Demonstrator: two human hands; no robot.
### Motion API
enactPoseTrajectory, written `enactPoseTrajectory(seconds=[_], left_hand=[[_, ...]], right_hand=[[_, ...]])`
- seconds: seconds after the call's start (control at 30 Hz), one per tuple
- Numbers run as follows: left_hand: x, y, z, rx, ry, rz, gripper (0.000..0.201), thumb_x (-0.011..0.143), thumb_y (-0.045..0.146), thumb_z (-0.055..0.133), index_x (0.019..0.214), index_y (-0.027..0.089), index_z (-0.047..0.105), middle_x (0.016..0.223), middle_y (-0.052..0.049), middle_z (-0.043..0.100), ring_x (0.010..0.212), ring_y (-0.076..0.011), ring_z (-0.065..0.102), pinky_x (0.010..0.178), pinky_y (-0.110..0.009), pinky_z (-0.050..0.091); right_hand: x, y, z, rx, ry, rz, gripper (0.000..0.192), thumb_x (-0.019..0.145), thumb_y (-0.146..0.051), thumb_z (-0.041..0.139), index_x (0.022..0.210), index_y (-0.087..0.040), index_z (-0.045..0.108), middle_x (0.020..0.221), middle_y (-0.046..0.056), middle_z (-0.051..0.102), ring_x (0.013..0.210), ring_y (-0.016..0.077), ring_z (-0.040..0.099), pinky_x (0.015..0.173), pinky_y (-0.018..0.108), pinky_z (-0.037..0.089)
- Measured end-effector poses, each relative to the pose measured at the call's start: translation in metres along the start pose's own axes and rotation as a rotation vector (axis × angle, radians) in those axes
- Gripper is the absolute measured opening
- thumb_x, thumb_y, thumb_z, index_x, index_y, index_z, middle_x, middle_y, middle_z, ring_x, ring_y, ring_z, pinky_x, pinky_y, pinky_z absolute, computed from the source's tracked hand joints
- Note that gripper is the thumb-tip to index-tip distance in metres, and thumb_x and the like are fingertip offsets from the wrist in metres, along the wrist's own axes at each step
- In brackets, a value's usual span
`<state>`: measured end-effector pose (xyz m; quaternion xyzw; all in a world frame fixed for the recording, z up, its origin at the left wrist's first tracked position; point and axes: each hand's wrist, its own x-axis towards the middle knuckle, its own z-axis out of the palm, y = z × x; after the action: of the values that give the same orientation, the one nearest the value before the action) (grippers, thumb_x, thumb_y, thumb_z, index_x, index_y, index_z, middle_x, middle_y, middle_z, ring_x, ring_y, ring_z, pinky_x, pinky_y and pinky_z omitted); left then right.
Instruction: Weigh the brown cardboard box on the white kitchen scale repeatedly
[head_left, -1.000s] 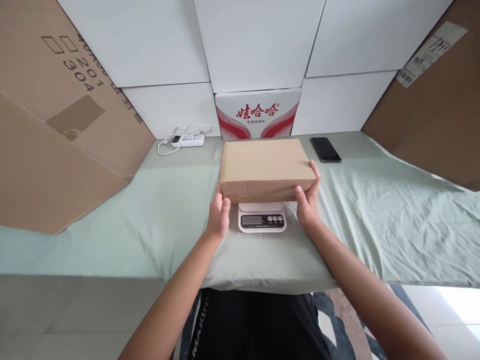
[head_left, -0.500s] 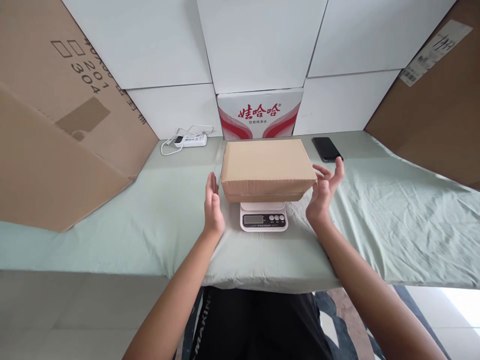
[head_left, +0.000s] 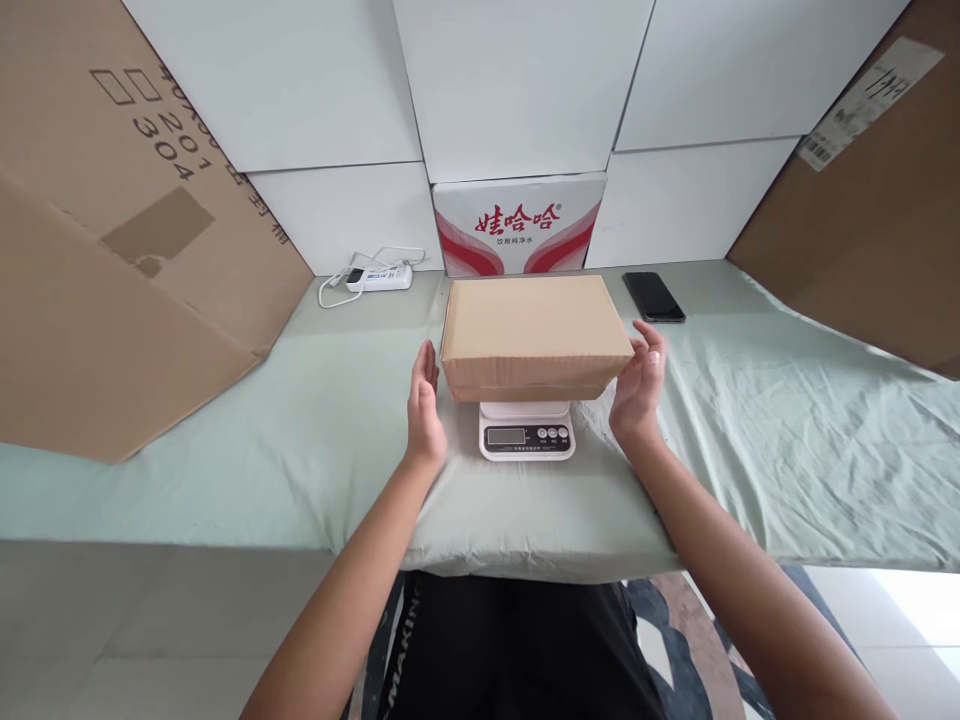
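Note:
A flat brown cardboard box (head_left: 534, 330) rests on a small white digital scale (head_left: 526, 435) in the middle of the green-covered table (head_left: 300, 440). My left hand (head_left: 424, 410) is held upright with flat fingers just left of the box, a small gap between them. Beside the box's right end is my right hand (head_left: 639, 388), fingers apart, its fingertips at or just off the near right corner; contact is unclear. Neither hand holds anything. The scale's display and buttons face me below the box.
A white carton with red lettering (head_left: 517, 225) stands against the white wall behind the box. A black phone (head_left: 653, 296) lies at the back right, a white power strip with cable (head_left: 375, 277) at the back left. Large cardboard sheets lean at the left (head_left: 112, 250) and right (head_left: 870, 210).
Both hands let go of the box, leaving it on the scale, and spread outward. Since half a second ago they have drawn back in close to its two ends.

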<state>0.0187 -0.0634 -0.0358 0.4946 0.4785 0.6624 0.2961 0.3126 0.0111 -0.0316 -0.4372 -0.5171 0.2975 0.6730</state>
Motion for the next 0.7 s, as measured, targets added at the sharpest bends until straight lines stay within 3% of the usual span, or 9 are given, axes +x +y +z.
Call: enactPoseTrajectory(seconds=[0.13, 0.3, 0.4, 0.5, 0.57, 0.7], left_hand=[[-0.003, 0.006, 0.004, -0.016, -0.098, -0.005, 0.090, 0.103, 0.092, 0.037, 0.174, 0.038, 0.049, 0.189, -0.004, 0.043, 0.178, -0.0335, 0.035, 0.145, -0.049, 0.035], [0.005, 0.016, 0.003, -0.046, -0.215, 0.033, 0.089, 0.105, 0.091, 0.033, 0.166, 0.034, 0.060, 0.177, -0.008, 0.060, 0.174, -0.0354, 0.043, 0.144, -0.051, 0.037], [0.032, 0.029, -0.003, -0.063, -0.272, 0.059, 0.091, 0.103, 0.094, 0.033, 0.164, 0.032, 0.062, 0.175, -0.009, 0.062, 0.175, -0.0356, 0.042, 0.144, -0.050, 0.037], [0.071, 0.034, 0.002, -0.075, -0.281, 0.084, 0.095, 0.101, 0.096, 0.036, 0.162, 0.029, 0.064, 0.174, -0.010, 0.063, 0.177, -0.0357, 0.039, 0.145, -0.051, 0.035], [0.094, 0.023, 0.014, -0.078, -0.253, 0.054, 0.098, 0.100, 0.098, 0.036, 0.162, 0.027, 0.064, 0.172, -0.011, 0.065, 0.177, -0.0356, 0.039, 0.145, -0.052, 0.034], [0.116, -0.023, 0.042, -0.062, -0.173, -0.017, 0.095, 0.100, 0.096, 0.037, 0.163, 0.029, 0.062, 0.178, -0.009, 0.059, 0.179, -0.0320, 0.035, 0.148, -0.050, 0.029]], right_hand=[[-0.009, -0.007, 0.002, -0.044, -0.144, -0.090, 0.078, 0.101, -0.087, 0.037, 0.166, -0.044, 0.047, 0.153, 0.008, 0.063, 0.153, 0.0424, 0.061, 0.131, 0.073, 0.048], [-0.020, -0.033, 0.006, -0.143, -0.212, -0.159, 0.072, 0.107, -0.079, 0.045, 0.171, -0.045, 0.044, 0.181, 0.003, 0.046, 0.174, 0.0429, 0.037, 0.145, 0.073, 0.029], [-0.007, -0.048, 0.009, -0.127, -0.237, -0.186, 0.072, 0.108, -0.076, 0.048, 0.174, -0.048, 0.039, 0.185, 0.001, 0.042, 0.177, 0.0431, 0.034, 0.146, 0.076, 0.026], [0.024, -0.049, 0.019, -0.086, -0.314, -0.205, 0.079, 0.107, -0.080, 0.049, 0.178, -0.053, 0.027, 0.191, -0.004, 0.033, 0.179, 0.0401, 0.031, 0.147, 0.074, 0.027], [0.047, -0.036, 0.030, -0.078, -0.341, -0.201, 0.087, 0.104, -0.083, 0.052, 0.180, -0.052, 0.023, 0.193, -0.005, 0.027, 0.182, 0.0387, 0.023, 0.148, 0.071, 0.024], [0.073, 0.011, 0.051, -0.040, -0.263, -0.112, 0.115, 0.090, -0.095, 0.061, 0.181, -0.037, 0.022, 0.194, 0.006, 0.026, 0.184, 0.0396, 0.015, 0.151, 0.067, 0.010]])
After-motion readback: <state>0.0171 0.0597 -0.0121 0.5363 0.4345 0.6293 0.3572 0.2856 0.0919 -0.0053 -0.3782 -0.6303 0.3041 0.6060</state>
